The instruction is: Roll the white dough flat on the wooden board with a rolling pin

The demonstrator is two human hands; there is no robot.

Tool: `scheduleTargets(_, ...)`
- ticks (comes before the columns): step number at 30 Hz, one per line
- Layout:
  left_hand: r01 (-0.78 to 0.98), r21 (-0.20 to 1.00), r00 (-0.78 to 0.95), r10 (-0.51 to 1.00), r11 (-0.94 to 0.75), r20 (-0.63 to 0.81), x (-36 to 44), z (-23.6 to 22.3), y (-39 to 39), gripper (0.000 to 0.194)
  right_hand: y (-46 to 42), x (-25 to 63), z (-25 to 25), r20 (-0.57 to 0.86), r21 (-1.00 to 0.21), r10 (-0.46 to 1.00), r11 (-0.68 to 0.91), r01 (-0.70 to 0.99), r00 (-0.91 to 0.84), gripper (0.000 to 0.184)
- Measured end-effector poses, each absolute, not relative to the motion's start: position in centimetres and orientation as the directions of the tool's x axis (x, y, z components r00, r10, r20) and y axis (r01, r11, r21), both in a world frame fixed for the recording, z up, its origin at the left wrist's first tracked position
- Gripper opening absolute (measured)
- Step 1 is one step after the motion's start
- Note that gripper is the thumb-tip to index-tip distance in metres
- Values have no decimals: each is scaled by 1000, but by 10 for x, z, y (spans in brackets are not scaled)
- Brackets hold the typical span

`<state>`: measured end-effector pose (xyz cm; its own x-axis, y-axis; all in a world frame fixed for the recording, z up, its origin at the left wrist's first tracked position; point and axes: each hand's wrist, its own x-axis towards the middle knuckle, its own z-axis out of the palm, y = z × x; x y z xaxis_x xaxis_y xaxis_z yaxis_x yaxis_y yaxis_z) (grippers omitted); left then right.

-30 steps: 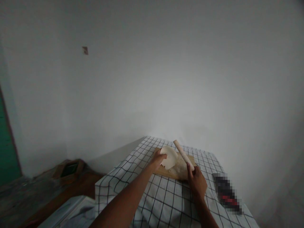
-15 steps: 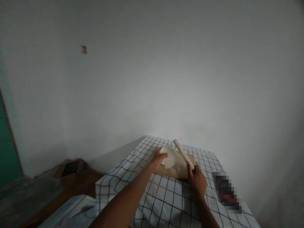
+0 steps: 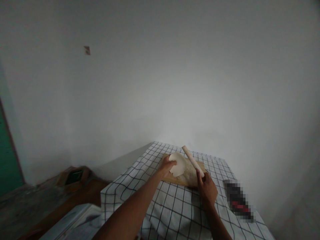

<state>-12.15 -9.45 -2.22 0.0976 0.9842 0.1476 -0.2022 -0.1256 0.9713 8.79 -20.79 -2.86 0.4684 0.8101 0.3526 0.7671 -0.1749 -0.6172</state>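
Note:
My left hand is closed on the left edge of a thin, round, pale sheet of dough, with the thumb on top. In my right hand is the near end of a pale wooden rolling pin, which points away and tilts to the left. Beneath both lies a wooden board, its middle dusted with what looks like flour. The pin's far end reaches past the back of the board.
A white cloth with dark checks covers the table. At its right edge lies a blurred-out dark and red object. A white wall stands behind. A box-like thing is on the floor at left, near a green door.
The view has shifted very slightly. Both hands keep their holds on the dough and the rolling pin, with hardly any movement.

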Motion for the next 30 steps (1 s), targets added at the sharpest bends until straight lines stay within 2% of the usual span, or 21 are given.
scheduleTargets(5,-239,963,136,978,-123,158,-121,-21,-96,43,-208,88,-27,343,-618,814,-180,765,469,56)
scheduleTargets(30,-169,974,123,977,-153,174,-121,-24,-93,44,-206,89,-29,350,-595,810,-195,780,470,57)
